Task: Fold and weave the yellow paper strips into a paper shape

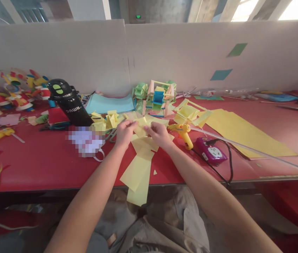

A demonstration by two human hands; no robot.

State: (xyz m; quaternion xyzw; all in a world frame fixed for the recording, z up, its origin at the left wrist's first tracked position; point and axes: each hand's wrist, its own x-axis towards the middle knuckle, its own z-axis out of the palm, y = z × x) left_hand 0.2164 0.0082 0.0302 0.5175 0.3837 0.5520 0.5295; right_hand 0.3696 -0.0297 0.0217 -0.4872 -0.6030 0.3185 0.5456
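Note:
My left hand (pixel 124 133) and my right hand (pixel 159 134) meet over the red table (pixel 46 165) and pinch a small piece of yellow paper (pixel 140 129) between their fingers. Under them lie several yellow paper strips (pixel 138 170), the longest hanging over the table's front edge. Folded yellow paper shapes (pixel 106 120) sit just left of my left hand. A yellow glue gun (pixel 183 133) lies just right of my right hand.
A black bottle (pixel 68 102) stands at the left. A paper ferris wheel model (pixel 157 97) sits behind my hands. A purple power strip (pixel 212 151) and large yellow sheets (pixel 246 135) lie at the right. Colourful paper toys (pixel 14 89) crowd the far left.

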